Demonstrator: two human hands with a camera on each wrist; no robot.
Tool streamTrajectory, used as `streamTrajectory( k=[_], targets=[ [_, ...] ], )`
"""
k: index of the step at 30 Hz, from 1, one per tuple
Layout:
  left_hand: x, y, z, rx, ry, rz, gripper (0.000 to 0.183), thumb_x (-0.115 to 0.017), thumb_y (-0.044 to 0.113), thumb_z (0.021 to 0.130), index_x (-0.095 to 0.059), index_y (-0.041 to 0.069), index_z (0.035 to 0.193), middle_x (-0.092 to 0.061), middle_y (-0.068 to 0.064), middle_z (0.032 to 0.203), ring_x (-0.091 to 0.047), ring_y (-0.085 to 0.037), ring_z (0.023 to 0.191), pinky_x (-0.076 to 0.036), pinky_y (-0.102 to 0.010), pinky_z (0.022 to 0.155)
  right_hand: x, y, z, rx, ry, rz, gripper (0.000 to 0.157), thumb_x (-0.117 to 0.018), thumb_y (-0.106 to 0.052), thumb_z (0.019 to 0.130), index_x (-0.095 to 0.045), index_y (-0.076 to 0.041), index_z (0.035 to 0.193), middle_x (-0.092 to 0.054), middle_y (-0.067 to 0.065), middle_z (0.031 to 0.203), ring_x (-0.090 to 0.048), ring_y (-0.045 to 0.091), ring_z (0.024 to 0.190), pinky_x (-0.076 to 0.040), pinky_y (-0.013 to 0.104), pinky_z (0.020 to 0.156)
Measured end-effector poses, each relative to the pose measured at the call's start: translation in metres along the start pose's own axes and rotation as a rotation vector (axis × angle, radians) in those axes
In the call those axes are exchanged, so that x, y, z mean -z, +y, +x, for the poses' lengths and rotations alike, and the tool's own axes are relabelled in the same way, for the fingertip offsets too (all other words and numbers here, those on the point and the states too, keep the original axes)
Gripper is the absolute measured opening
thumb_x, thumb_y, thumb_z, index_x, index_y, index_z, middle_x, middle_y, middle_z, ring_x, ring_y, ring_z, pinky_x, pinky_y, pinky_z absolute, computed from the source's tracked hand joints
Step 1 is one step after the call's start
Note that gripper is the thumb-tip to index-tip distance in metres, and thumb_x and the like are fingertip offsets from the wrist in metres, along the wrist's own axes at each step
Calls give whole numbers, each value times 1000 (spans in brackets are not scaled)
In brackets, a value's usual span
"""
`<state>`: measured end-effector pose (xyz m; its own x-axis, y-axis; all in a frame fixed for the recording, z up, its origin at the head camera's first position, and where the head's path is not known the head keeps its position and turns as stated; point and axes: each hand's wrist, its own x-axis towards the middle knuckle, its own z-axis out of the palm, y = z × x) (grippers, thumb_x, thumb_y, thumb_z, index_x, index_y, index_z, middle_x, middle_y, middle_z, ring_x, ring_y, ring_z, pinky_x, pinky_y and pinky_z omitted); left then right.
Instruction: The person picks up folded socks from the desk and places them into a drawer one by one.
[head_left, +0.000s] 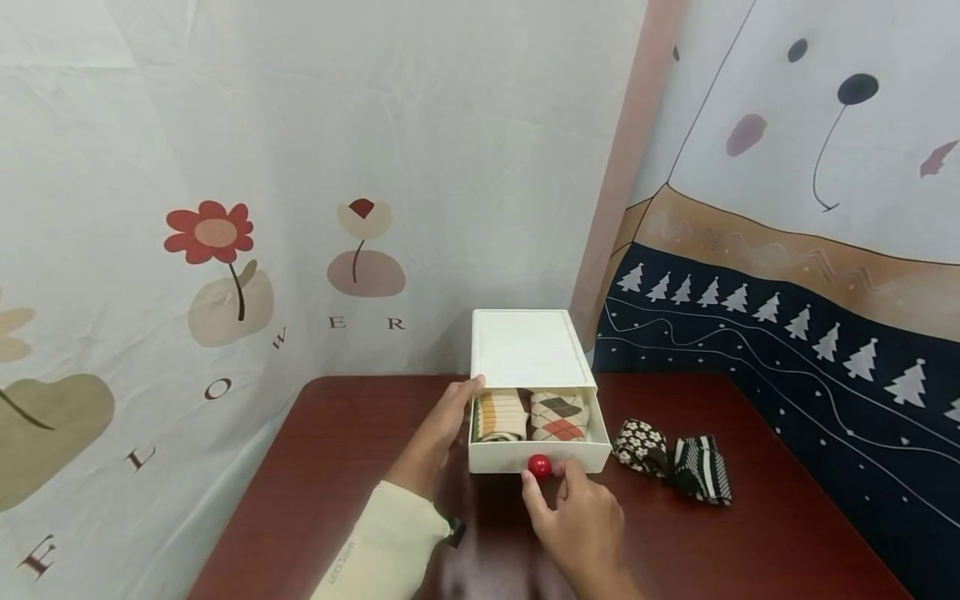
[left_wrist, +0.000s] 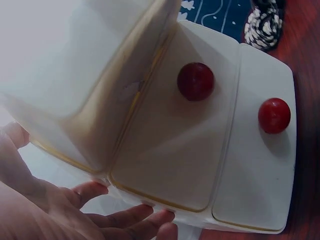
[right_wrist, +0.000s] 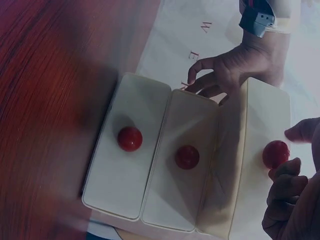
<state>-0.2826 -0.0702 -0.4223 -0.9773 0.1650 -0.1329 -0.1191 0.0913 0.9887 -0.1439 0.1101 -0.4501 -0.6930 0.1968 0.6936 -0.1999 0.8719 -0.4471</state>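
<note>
While the left hand [head_left: 442,429] rests with fingers extended against the white three-drawer box [head_left: 528,346], the right hand [head_left: 583,512] pinches the red knob [head_left: 539,466] of its pulled-out top drawer [head_left: 498,458]. Inside sit a striped sock roll [head_left: 500,417] and, to its right, an argyle sock roll [head_left: 560,421]. Right of the box, a floral sock roll [head_left: 640,444] and a black-and-white striped one [head_left: 701,471] lie on the bench [head_left: 360,442].

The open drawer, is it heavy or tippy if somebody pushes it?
The drawer probably feels light: just two cloth rolls show inside. It may slide rather than tip, since it sits partly inside the box. The box might shift, but the left hand at its side could steady it.
</note>
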Motion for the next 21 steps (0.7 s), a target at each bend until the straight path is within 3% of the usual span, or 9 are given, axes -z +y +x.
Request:
streamTrajectory(
  k=[6,10,14,21],
  targets=[
    [1,1,1,-13,-6,-6,57,-45,52,110,-64,1,129,-68,-13,109,-61,-26,104,-48,-41,88,-8,-2,4,43,78,20,22,-88,-23,78,-70,-12,82,-43,-15,55,-36,-1,49,-29,23,47],
    [0,2,-1,23,16,-11,59,-47,54,109,-53,4,139,-60,-19,128,-57,-32,119,-47,-58,105,-10,-4,9,37,82,29,20,-87,-21,78,-70,-12,82,-44,-14,55,-38,0,50,-31,24,47],
    [-1,3,-3,52,21,-16,65,-45,56,110,-40,5,150,-47,-25,149,-45,-42,140,-27,-75,124,-12,-4,12,35,79,31,19,-86,-20,78,-71,-10,83,-45,-14,55,-40,1,50,-32,26,47],
    [-1,7,-4,47,25,-27,63,-44,56,110,-42,3,144,-44,-26,148,-39,-44,145,-19,-73,128,-22,0,22,29,60,44,20,-86,-21,80,-71,-8,85,-45,-12,54,-42,4,49,-33,26,47]
  ],
)
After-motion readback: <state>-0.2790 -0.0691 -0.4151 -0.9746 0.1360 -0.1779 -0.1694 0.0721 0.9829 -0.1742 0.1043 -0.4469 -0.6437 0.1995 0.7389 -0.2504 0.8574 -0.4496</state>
